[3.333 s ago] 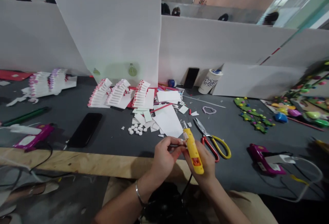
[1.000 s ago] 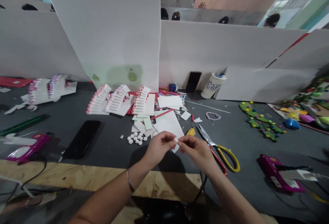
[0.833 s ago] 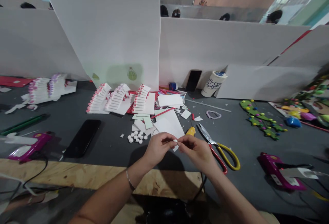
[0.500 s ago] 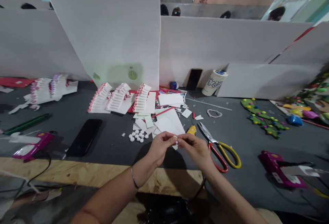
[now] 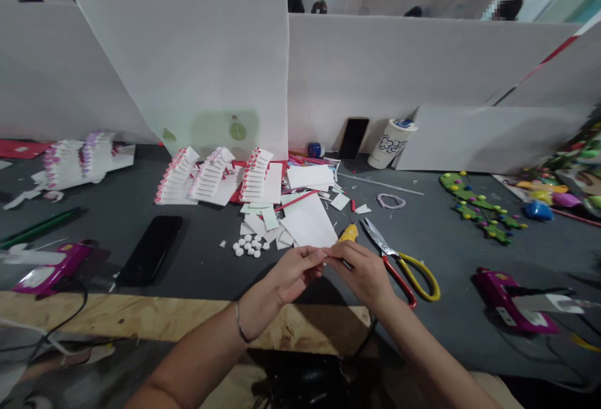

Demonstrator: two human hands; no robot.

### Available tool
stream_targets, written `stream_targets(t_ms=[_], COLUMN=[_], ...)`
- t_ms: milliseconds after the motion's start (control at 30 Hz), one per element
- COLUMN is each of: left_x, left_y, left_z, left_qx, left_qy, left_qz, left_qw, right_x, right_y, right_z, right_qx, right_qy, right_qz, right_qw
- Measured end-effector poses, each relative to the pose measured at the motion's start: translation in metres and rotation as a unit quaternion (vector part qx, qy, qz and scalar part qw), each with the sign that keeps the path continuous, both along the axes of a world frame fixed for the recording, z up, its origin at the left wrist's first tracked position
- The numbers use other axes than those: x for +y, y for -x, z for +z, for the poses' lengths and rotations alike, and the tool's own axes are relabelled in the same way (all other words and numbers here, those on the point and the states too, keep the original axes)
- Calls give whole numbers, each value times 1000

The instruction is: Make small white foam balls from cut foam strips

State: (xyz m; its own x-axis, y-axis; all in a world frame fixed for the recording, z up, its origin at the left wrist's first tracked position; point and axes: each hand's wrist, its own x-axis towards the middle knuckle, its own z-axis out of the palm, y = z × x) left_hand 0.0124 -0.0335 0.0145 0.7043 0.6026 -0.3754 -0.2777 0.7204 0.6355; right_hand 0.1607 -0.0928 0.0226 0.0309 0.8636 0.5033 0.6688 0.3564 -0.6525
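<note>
My left hand (image 5: 295,271) and my right hand (image 5: 364,269) meet over the front of the table, thumbs and fingertips pinched together. Between them is a small white piece, now almost wholly covered by the fingers. Just beyond the hands lies a white paper sheet (image 5: 310,221). Left of them is a cluster of small white discs (image 5: 250,245). A yellow-tipped tool (image 5: 349,232) sits partly hidden behind my right hand. Beside that hand, scissors (image 5: 397,257) with one red and one yellow handle lie with blades nearly closed.
Fans of white sticks with red tips (image 5: 256,177) stand at the back. A black phone (image 5: 150,249) lies left, a paper cup (image 5: 390,144) stands behind. Purple power strips (image 5: 511,302) with cords sit at both sides. Green felt shapes with pins (image 5: 479,208) lie right.
My fingers have closed further over the small white piece, which showed between the fingertips before. My left hand has turned slightly, its lower fingers now showing. The view has shifted a little.
</note>
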Motion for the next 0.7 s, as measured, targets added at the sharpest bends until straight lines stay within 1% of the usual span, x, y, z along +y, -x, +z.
stream_targets(t_ms=[67,133,200,267,333,400,467,567,700], left_x=[-2,-1,2,6,8,8,8,6,4], left_y=[-1,1,5,9,12,13,13,11,8], left_z=[-1,-1,2,6,11,14,14,13,13], left_qx=[-5,-2,-5,-5,14,41,56,58,63], left_qy=[24,24,7,-18,-46,-70,-81,-88,-112], left_qz=[-1,0,-10,-35,-57,-65,-63,-47,-7], left_qw=[1000,1000,1000,999,997,995,993,993,992], right_x=[0,1,1,0,-1,-2,-3,-5,-8], right_y=[0,-2,-5,-9,-13,-15,-15,-12,-6], right_z=[-1,-1,1,3,5,6,7,8,6], right_qx=[-2,10,26,42,52,51,48,59,106], right_qy=[-3,13,38,55,60,58,52,50,87], right_qz=[-3,-1,5,14,32,55,61,35,2], right_qw=[1000,1000,999,998,996,995,996,996,991])
